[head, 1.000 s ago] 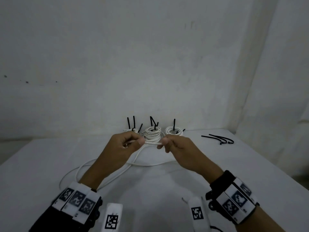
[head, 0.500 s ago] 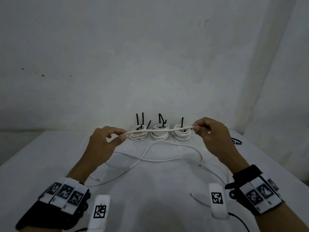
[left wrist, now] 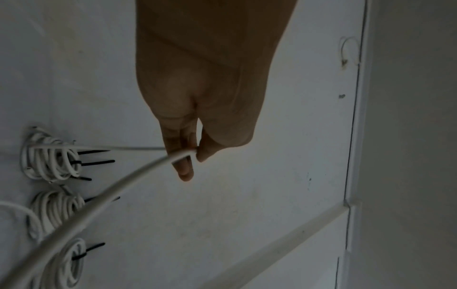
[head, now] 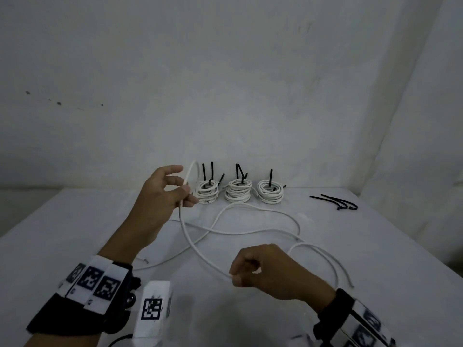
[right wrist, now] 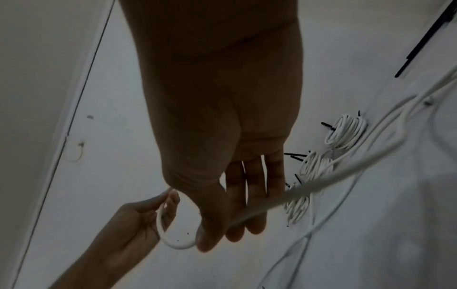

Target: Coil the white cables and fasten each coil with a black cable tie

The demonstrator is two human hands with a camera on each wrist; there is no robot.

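A loose white cable (head: 200,254) sprawls in loops over the white table (head: 75,234). My left hand (head: 184,194) is raised at the left of the coils and pinches the cable near its end; that end curves up past the fingers. In the left wrist view the pinch on the cable (left wrist: 138,170) by my left hand (left wrist: 195,154) shows clearly. My right hand (head: 234,278), low and near me, pinches the same cable farther along. The right wrist view shows my right hand (right wrist: 217,230) with the cable (right wrist: 321,181) across its fingers. Three tied coils (head: 237,194) stand at the back.
Several loose black cable ties (head: 335,202) lie at the back right of the table. The wall rises just behind the coils, and the table's right edge falls away at the far right. More slack cable (head: 325,256) loops to the right of my right hand.
My right hand has dropped from beside the coils down toward me, sliding along the cable. The stretch between my hands, straight before, now hangs in a curve; the left hand has turned upright.
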